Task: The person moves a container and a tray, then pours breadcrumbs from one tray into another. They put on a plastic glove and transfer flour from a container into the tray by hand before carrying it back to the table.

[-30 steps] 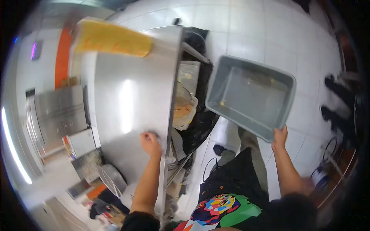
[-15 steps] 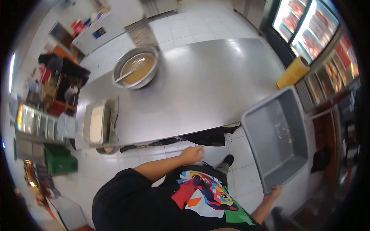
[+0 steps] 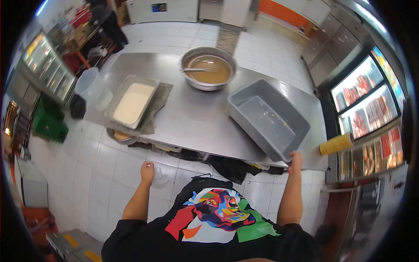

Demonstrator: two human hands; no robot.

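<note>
Gray rectangular plastic tub (image 3: 267,118) is angling over the smooth steel counter's (image 3: 187,120) right side, the right hand (image 3: 295,162) gripping its near corner, the left hand (image 3: 147,172) clutching crumpled clear plastic (image 3: 160,178).

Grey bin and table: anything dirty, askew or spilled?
Pale bits dot the floor of the grey bin, held by the right hand, so it looks unwashed. The cloth beside the tray lies rumpled. No spill shows.
</note>
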